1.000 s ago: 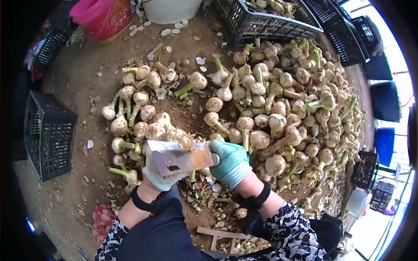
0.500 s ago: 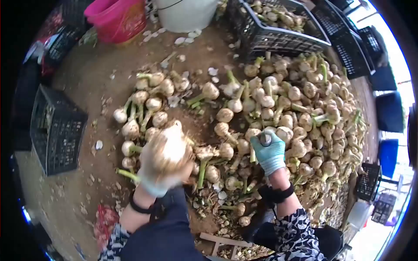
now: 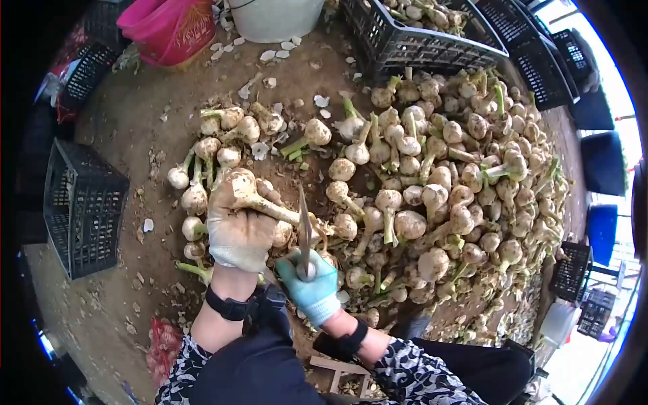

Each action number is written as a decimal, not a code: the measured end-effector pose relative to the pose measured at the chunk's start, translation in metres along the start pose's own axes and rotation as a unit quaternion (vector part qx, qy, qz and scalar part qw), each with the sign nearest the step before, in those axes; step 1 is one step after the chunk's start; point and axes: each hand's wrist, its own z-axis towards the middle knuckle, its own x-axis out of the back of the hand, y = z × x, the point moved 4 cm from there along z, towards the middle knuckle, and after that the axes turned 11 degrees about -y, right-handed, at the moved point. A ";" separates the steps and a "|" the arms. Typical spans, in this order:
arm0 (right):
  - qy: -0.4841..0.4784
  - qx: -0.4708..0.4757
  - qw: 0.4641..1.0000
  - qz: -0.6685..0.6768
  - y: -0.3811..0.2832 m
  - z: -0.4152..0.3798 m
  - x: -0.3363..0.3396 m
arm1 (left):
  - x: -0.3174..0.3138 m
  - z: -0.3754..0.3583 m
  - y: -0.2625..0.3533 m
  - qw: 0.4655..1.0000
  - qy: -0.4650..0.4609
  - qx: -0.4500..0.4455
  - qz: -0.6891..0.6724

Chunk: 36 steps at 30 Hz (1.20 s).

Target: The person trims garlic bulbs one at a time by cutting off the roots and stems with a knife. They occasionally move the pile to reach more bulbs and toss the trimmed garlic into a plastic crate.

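Observation:
My left hand [image 3: 239,233], in a soiled white glove, is closed round a garlic bulb [image 3: 241,185] whose thick stem points right. In a teal glove, my right hand [image 3: 309,282] grips the handle of a knife. The knife's blade [image 3: 304,223] stands upright against the stem, just right of my left hand. A big heap of garlic bulbs [image 3: 472,182] with stems lies on the ground to the right, and a smaller group of bulbs [image 3: 194,198] lies at the left.
A black crate [image 3: 88,209] stands at the left. At the top are a pink bucket [image 3: 169,30], a white bucket [image 3: 273,19] and a black crate of garlic [image 3: 432,57]. A red net bag [image 3: 164,347] lies at lower left, near a wooden frame [image 3: 337,368].
My right hand has moved left from over the heap to beside my left hand, bringing the knife to the stem. The bulb in my left hand, blurred before, now shows clearly, stem to the right.

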 end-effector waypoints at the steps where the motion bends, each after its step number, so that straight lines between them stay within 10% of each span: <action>1: 0.009 -0.008 1.000 -0.011 0.007 0.007 -0.001 | 0.000 0.000 -0.001 0.999 -0.029 0.027 -0.016; 8: -0.109 -0.072 0.987 -0.093 0.031 0.011 -0.001 | 0.005 -0.008 0.013 0.996 -0.034 0.013 0.087; 10: -0.133 -0.183 0.970 -0.085 0.091 -0.004 -0.009 | -0.026 -0.011 0.015 0.961 -0.170 0.097 -0.194; 12: -0.093 -0.213 0.972 -0.031 0.127 -0.028 -0.010 | -0.064 -0.013 -0.002 0.968 -0.248 0.035 0.025; 14: -0.126 -0.093 0.971 -0.178 0.076 -0.021 0.003 | -0.085 -0.016 -0.033 0.870 -0.301 -0.090 0.380; 15: -0.092 0.110 0.956 -0.254 0.096 -0.010 0.011 | -0.084 -0.012 -0.035 0.786 -0.325 -0.151 0.504; 16: -0.059 -0.164 0.985 0.013 0.084 -0.012 0.027 | -0.083 -0.008 -0.037 0.688 -0.329 -0.224 0.607; 18: -0.010 -0.226 0.969 0.094 0.050 -0.011 0.047 | -0.057 0.031 -0.001 0.443 -0.103 -0.154 0.877; 20: 0.018 -0.172 0.985 0.024 0.065 -0.010 0.061 | -0.001 0.078 0.056 0.518 0.150 0.101 0.836; 24: 0.010 -0.155 0.986 0.064 0.058 0.000 0.042 | 0.068 0.114 0.078 0.272 0.281 0.183 0.902; 30: -0.022 -0.091 0.995 0.026 0.025 0.024 0.042 | 0.100 0.119 0.084 0.542 0.256 0.070 0.798; 33: -0.052 -0.033 0.990 -0.130 -0.008 0.032 0.067 | 0.037 0.069 0.060 0.746 0.017 -0.015 0.665; 34: -0.053 0.007 0.981 -0.187 -0.020 0.033 0.070 | 0.017 0.049 0.051 0.754 -0.080 0.026 0.651; 36: -0.076 0.098 0.949 -0.291 -0.049 0.033 0.067 | -0.025 0.007 0.034 0.502 -0.159 -0.188 0.829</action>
